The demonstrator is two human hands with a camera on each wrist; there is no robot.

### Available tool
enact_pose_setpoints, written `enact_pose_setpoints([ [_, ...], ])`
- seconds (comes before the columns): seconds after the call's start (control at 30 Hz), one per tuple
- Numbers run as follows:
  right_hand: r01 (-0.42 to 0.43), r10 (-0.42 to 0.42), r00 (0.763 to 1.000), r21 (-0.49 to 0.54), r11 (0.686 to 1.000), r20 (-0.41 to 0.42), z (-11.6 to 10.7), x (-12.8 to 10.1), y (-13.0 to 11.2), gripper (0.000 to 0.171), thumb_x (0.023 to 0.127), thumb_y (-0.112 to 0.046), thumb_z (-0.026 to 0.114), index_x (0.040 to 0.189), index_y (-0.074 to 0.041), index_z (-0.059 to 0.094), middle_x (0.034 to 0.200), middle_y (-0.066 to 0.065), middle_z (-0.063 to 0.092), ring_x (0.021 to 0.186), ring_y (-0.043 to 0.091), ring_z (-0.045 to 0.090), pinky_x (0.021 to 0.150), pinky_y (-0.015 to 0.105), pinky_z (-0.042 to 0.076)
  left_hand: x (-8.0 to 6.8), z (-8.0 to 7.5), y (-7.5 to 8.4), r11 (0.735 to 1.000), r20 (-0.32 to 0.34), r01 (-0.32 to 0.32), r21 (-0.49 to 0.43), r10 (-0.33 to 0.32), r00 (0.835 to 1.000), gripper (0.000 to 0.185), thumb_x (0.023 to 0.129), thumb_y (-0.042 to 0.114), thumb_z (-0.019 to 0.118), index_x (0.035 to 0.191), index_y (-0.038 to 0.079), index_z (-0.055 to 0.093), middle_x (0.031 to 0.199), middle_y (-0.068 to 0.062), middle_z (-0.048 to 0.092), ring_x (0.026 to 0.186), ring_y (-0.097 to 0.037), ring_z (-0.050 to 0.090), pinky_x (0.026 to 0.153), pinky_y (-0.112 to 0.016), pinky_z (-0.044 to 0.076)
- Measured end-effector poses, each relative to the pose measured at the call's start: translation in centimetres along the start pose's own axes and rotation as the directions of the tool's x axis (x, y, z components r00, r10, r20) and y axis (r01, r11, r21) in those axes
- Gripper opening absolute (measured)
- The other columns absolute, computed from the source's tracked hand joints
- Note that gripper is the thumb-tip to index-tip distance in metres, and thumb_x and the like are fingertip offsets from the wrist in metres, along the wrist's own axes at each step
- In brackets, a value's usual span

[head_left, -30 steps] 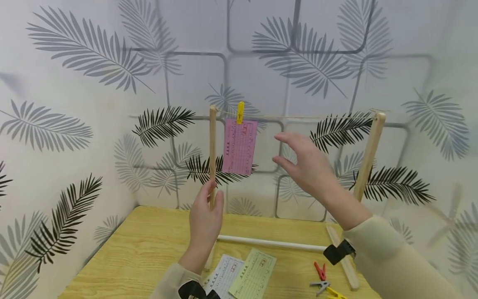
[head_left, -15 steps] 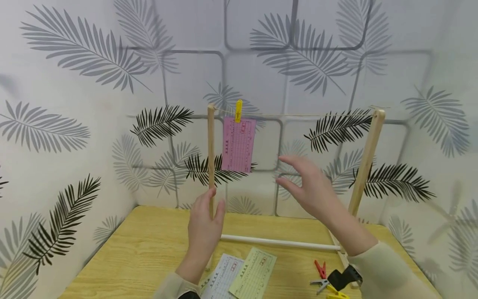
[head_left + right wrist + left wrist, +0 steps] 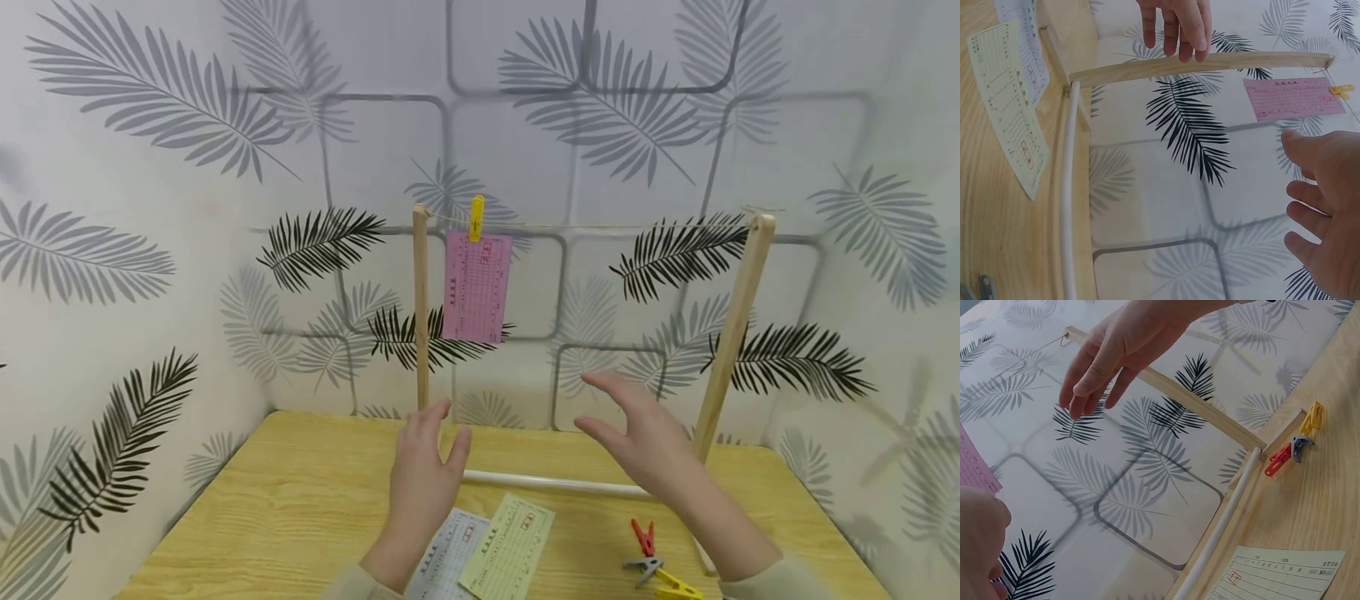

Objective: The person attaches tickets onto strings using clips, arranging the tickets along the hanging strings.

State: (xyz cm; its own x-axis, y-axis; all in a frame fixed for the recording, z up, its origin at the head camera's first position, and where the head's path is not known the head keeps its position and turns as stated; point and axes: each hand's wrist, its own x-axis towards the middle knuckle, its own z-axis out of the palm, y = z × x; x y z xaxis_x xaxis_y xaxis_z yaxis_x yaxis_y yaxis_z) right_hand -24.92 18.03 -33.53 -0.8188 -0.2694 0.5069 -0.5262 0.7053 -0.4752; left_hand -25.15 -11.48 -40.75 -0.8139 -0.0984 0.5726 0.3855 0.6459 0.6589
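Pink slip (image 3: 477, 287) pegged on string (image 3: 600, 226); green slip (image 3: 507, 547), white slip (image 3: 450, 554) unhung on table (image 3: 285, 508); left hand (image 3: 423, 487), right hand (image 3: 645, 437) released, empty.

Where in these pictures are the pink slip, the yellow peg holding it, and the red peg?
pink slip (image 3: 477, 287), head view, middle of the sheet
yellow peg (image 3: 476, 218), head view, its body on the string
red peg (image 3: 642, 538), head view, its middle
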Motion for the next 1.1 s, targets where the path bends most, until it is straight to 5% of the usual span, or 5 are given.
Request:
enact_pose_setpoints([
  [0.57, -0.137, 0.138, 0.988, -0.020, 0.990, 0.070, 1.6, -5.6, 3.8, 0.060, 0.103, -0.031, 0.082, 0.153, -0.005, 0.062, 0.150, 0.018, 0.065, 0.140, 0.045, 0.059, 0.111, 0.066, 0.048, -3.4, 3.4, -0.2, 0.999, 0.212, -0.027, 0.041, 0.018, 0.977, 0.051, 0.105, 0.029, 0.080, 0.145, 0.001, 0.065, 0.141, -0.019, 0.065, 0.129, -0.041, 0.062, 0.095, -0.058, 0.060],
  [0.9, -0.301, 0.296, 0.931, -0.012, 0.954, 0.213, 2.9, -8.2, 6.6, 0.062, 0.102, -0.041, 0.080, 0.151, -0.005, 0.065, 0.150, 0.018, 0.065, 0.140, 0.045, 0.059, 0.111, 0.066, 0.048, -5.2, 5.0, -1.2, 0.999, 0.369, 0.014, 0.046, -0.030, 0.929, 0.057, 0.102, 0.033, 0.082, 0.145, 0.000, 0.064, 0.138, -0.021, 0.065, 0.127, -0.046, 0.062, 0.096, -0.064, 0.058],
  [1.1, -0.358, 0.352, 0.909, -0.015, 0.934, 0.223, 3.4, -9.1, 8.3, 0.060, 0.102, -0.042, 0.081, 0.148, -0.005, 0.067, 0.147, 0.017, 0.067, 0.137, 0.045, 0.060, 0.110, 0.065, 0.049, -5.5, 5.6, -1.4, 0.996, 0.408, -0.014, 0.087, -0.022, 0.913, 0.060, 0.099, 0.035, 0.085, 0.144, 0.000, 0.065, 0.139, -0.022, 0.065, 0.129, -0.049, 0.061, 0.097, -0.066, 0.057],
])
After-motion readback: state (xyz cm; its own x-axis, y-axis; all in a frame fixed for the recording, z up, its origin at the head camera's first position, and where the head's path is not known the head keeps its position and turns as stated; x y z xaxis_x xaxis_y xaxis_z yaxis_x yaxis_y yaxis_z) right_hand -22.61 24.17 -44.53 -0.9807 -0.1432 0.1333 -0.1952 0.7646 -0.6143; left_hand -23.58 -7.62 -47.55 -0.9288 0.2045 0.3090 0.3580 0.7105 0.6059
